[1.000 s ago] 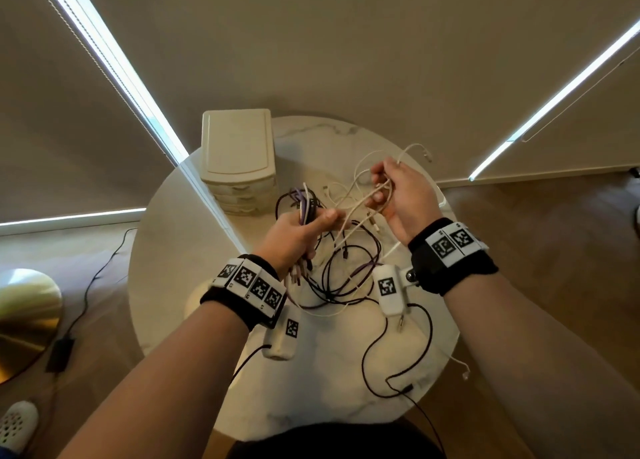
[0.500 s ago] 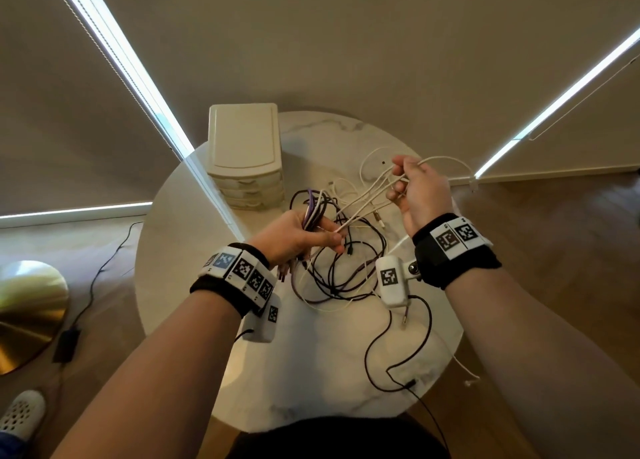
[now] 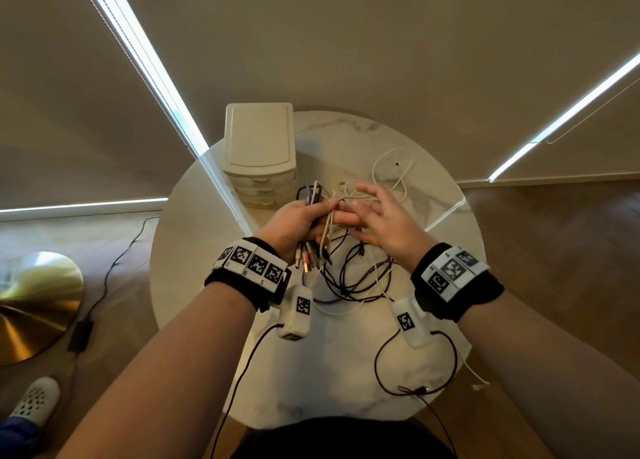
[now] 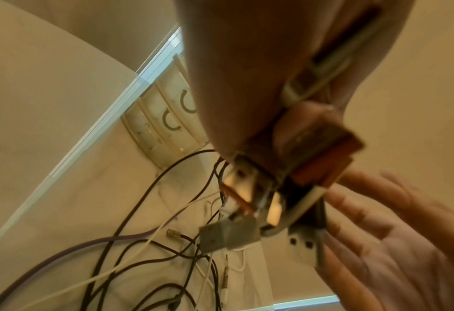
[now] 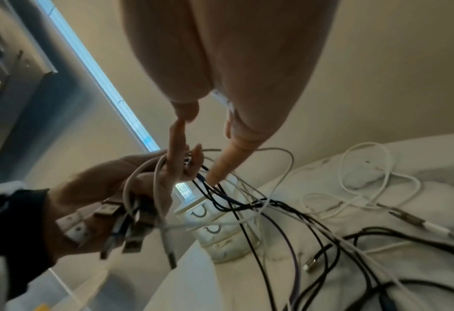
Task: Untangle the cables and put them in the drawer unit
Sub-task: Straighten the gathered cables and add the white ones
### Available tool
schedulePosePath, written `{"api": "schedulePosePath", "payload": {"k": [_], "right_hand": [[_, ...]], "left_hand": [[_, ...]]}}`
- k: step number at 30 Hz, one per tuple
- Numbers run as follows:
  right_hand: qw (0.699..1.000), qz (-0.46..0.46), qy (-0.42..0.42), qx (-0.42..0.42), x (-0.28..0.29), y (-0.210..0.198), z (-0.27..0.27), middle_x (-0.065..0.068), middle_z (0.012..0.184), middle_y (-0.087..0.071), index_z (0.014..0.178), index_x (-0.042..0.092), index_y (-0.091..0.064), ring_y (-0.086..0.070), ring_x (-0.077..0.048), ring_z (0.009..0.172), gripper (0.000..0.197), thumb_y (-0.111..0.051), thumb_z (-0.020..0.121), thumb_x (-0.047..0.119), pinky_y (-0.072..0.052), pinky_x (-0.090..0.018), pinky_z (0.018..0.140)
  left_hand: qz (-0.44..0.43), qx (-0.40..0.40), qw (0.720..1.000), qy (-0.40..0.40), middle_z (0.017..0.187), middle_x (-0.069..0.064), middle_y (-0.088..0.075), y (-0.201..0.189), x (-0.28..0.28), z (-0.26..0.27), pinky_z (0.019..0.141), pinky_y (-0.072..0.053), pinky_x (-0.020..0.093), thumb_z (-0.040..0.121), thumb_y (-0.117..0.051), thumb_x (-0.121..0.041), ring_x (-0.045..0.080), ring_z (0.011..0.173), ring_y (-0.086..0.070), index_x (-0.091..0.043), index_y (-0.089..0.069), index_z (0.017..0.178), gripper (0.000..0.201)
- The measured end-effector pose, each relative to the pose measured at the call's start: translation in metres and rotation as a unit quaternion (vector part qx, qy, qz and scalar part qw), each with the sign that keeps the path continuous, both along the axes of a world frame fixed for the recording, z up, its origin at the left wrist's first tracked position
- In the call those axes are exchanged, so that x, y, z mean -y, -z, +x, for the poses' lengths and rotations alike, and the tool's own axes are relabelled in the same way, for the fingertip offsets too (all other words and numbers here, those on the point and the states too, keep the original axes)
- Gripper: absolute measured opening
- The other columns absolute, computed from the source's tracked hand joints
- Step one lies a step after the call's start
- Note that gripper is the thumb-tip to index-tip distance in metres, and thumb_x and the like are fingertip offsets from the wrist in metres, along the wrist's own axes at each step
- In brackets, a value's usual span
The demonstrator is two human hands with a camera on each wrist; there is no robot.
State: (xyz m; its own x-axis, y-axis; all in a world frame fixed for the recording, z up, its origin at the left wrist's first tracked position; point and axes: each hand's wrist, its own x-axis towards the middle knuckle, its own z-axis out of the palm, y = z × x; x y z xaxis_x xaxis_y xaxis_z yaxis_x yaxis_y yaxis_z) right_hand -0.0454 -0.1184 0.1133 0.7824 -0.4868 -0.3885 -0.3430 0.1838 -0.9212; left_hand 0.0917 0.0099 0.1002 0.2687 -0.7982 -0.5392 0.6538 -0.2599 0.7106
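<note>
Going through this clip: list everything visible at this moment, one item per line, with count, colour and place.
Cable bundle: several, purple, white, black, gripped in left hand, plugs hanging below.
Loose cables: several, black, purple, white, tangled on the table under the hands.
White cable: one, far right of table.
Drawer unit: one, cream, three drawers shut, far left of table.
Table: one, round, white marble.
Lamp base: one, brass, floor at left.
Left hand: grips the bundle.
Right hand: fingers spread, among the strands.
</note>
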Motion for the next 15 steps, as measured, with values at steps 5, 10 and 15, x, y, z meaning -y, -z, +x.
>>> {"api": "schedulePosePath", "payload": {"k": [5,10,15], "right_hand": [[0.996,0.029,-0.074,-0.033,-0.018,0.008,-0.005,-0.014,0.117,-0.070,0.125,0.010,-0.051,-0.074,-0.023,0.103,0.046,-0.073,0.091,0.032,-0.061,-0.040,0.089],[0.994,-0.023,-0.100,-0.046,-0.010,0.015,-0.004,-0.009,0.092,-0.076,0.105,-0.003,-0.064,-0.076,-0.018,0.084,0.019,-0.068,0.097,0.013,-0.062,-0.030,0.078],[0.999,-0.020,-0.017,-0.035,0.008,0.013,-0.020,-0.014,0.096,-0.076,0.109,-0.007,-0.063,-0.077,-0.022,0.085,0.022,-0.062,0.100,0.013,-0.063,-0.031,0.079]], "left_hand": [[-0.058,-0.102,0.992,-0.051,0.127,0.017,-0.072,0.004,0.004,0.000,0.082,-0.063,0.040,0.108,-0.051,-0.022,0.019,0.080,-0.064,-0.007,-0.062,0.112,0.019],[0.007,0.099,0.995,0.016,0.059,-0.003,-0.062,0.009,-0.001,0.000,0.055,-0.041,0.026,0.104,-0.059,-0.022,0.007,0.045,-0.043,0.004,-0.068,0.118,0.031],[0.062,0.194,0.979,0.026,0.107,0.011,-0.079,0.012,-0.012,0.008,0.051,-0.031,0.028,0.099,-0.067,-0.030,0.011,0.049,-0.030,-0.002,-0.074,0.113,0.032]]}}
